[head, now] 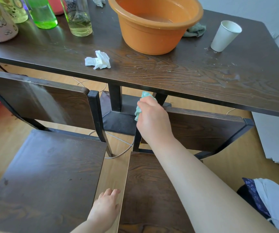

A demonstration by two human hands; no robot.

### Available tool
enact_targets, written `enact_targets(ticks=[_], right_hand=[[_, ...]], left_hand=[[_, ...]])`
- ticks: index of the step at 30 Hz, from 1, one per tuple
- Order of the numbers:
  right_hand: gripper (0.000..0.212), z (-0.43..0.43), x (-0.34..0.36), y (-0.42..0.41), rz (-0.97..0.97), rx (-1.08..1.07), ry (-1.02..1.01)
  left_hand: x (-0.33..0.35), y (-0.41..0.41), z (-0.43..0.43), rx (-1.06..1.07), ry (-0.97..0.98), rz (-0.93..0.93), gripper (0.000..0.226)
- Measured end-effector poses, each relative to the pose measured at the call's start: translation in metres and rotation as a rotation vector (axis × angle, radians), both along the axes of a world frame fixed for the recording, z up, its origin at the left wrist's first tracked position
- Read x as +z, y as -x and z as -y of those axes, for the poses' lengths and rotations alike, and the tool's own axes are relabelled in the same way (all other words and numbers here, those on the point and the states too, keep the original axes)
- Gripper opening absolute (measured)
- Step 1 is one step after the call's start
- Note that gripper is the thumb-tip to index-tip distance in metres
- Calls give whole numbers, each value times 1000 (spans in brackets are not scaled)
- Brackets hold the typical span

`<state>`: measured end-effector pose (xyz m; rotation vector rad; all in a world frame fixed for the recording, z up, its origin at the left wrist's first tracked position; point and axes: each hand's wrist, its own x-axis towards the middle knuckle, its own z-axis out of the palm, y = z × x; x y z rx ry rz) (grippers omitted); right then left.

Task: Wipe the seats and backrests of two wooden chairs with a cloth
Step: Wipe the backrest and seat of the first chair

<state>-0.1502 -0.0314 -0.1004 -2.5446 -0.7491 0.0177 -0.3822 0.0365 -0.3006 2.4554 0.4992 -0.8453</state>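
Head view: wiping the right chair's backrest [202, 128].
Right hand [152, 118] grip clamped on bunched teal cloth [143, 103]; left hand [106, 206], fingers apart, steadies the seat [148, 190].

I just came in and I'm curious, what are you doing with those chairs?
A person is cleaning two dark wooden chairs pulled up to a dark wooden table. The right hand grips a crumpled pale green cloth at the top left corner of the right chair's backrest. The left hand rests open at the left edge of the right chair's seat. An orange plastic basin holding water stands on the table.
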Motion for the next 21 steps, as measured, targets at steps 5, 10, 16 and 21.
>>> enact_targets(ticks=[5, 10, 16, 21], right_hand=[[43, 9, -7, -6, 61, 127, -14], [38, 25, -11, -21, 73, 293, -27], [32, 41, -22, -25, 98, 473, -59], [36, 80, -71, -7, -29, 472, 62]], left_hand=[[-2, -2, 9, -36, -14, -22, 53], [-7, -8, 24, -65, -12, -42, 54], [-8, -19, 45, -88, -3, -41, 54], [-10, -26, 54, -88, -20, -22, 52]])
